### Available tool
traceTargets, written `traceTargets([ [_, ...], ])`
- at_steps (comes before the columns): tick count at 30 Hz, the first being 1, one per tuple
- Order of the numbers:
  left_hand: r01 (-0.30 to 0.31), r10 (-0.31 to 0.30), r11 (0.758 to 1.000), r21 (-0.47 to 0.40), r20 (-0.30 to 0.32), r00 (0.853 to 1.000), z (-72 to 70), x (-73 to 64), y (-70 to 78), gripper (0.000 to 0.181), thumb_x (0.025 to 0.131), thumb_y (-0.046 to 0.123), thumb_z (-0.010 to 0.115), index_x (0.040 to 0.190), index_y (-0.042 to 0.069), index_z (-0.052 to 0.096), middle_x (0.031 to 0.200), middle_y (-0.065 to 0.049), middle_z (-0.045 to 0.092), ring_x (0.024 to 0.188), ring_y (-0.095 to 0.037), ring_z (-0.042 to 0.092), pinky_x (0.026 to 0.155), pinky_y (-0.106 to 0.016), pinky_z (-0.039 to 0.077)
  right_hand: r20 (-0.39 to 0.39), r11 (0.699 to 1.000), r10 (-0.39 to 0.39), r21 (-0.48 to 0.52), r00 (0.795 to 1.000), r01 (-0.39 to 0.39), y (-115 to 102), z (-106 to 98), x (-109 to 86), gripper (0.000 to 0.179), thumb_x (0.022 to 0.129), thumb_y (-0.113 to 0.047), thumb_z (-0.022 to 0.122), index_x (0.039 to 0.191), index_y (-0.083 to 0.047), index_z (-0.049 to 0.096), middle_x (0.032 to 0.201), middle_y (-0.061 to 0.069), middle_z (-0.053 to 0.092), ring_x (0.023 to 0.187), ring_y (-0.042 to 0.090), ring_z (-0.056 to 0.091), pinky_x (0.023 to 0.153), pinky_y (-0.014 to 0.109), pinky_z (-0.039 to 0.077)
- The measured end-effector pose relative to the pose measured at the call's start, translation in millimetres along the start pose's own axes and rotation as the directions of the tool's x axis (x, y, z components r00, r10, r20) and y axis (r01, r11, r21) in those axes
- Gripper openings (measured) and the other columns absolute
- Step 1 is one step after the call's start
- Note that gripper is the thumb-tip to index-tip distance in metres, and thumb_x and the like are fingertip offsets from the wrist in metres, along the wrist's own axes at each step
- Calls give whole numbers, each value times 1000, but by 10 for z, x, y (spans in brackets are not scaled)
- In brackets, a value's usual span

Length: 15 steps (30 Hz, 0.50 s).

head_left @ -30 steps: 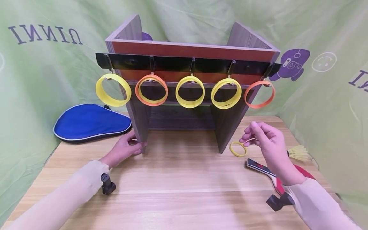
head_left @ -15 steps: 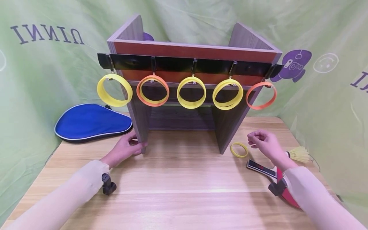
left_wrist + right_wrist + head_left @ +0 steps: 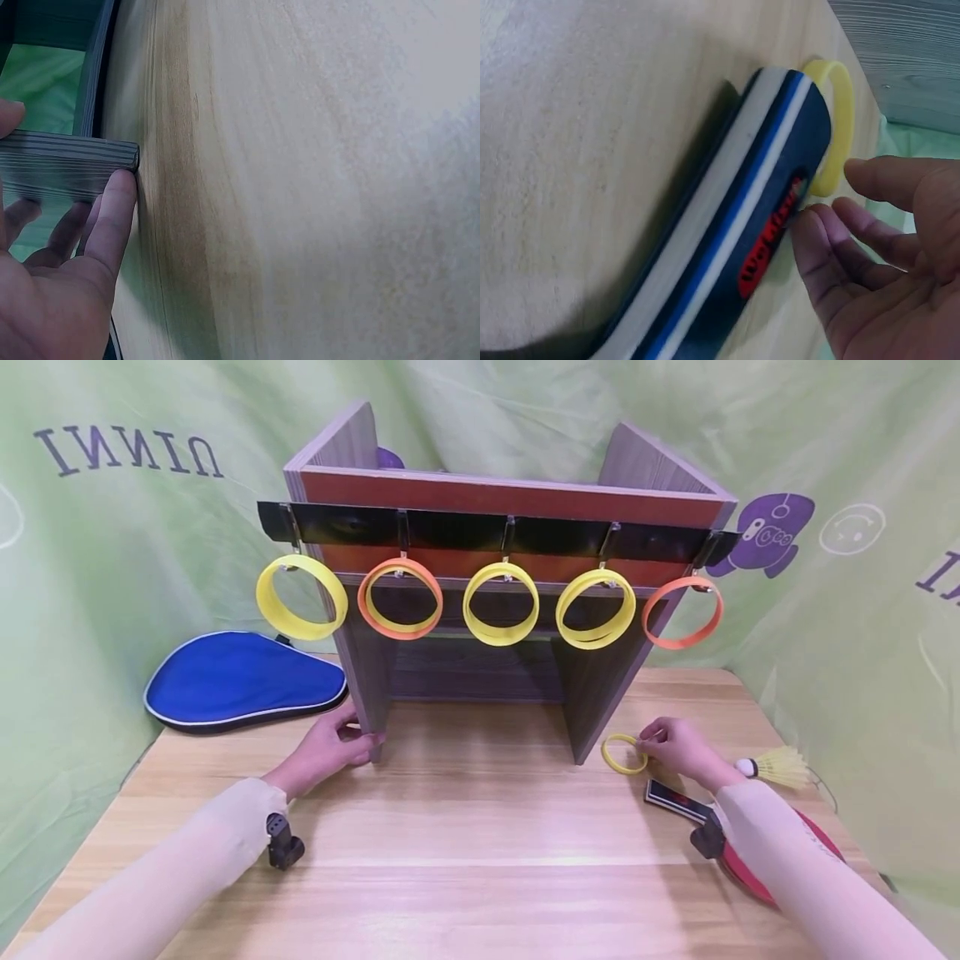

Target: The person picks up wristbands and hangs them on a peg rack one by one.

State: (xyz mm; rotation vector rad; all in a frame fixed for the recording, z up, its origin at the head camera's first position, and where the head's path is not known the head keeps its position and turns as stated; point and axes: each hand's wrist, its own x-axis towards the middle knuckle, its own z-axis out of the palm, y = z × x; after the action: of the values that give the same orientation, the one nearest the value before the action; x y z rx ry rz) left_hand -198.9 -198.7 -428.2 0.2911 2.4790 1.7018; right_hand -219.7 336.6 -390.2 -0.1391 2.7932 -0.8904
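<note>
My left hand (image 3: 330, 747) grips the lower front of the wooden stand's left side panel (image 3: 67, 154), thumb on one face and fingers on the other. My right hand (image 3: 678, 750) is low over the table at the right, thumb and fingertips parted right at the edge of a loose yellow ring (image 3: 846, 112). That ring lies just outside the stand's right panel. Along the stand's front, a black strip (image 3: 457, 530) with hooks carries several hanging rings, among them a yellow ring (image 3: 303, 631) at the left end and an orange ring (image 3: 678, 643) at the right end.
Under my right forearm lies a table tennis paddle (image 3: 675, 800), its handle close to the fingers. A yellow shuttlecock (image 3: 780, 767) sits beyond the right wrist. At the left, a blue paddle case (image 3: 240, 681) rests beside the stand. Green printed cloth (image 3: 112, 568) surrounds the table.
My right hand has come down from above the table to the loose yellow ring. The left hand stays on the panel, and the hanging rings keep their places.
</note>
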Motion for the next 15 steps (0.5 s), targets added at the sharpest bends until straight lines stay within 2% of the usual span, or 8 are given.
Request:
traceTargets([
  [4, -16, 16, 1000, 21, -10, 1000, -11, 4, -6, 60, 96, 14, 73, 151, 4, 49, 136, -30, 60, 111, -32, 66, 78, -22, 61, 40, 998, 49, -38, 998, -48, -41, 19, 33, 25, 95, -7, 70, 106, 14, 66, 88, 21, 72, 76, 19, 63, 66, 26, 53],
  [10, 0, 0, 1000, 0, -8, 1000, -11, -1, -14, 62, 96, 15, 74, 151, 3, 48, 135, -30, 60, 107, -28, 66, 77, -23, 62, 22, 995, 12, -96, 1000, -10, -90, 51, 48, 18, 94, -6, 69, 93, 11, 67, 80, 16, 70, 70, 15, 60, 64, 26, 49],
  [15, -20, 20, 1000, 24, -8, 1000, -2, 0, -11, 59, 96, 15, 73, 150, 4, 50, 135, -29, 61, 109, -30, 67, 78, -23, 61, 27, 998, 39, -43, 999, -37, -81, 52, 28, 18, 96, -6, 68, 97, 12, 66, 82, 17, 71, 71, 15, 63, 62, 25, 52],
])
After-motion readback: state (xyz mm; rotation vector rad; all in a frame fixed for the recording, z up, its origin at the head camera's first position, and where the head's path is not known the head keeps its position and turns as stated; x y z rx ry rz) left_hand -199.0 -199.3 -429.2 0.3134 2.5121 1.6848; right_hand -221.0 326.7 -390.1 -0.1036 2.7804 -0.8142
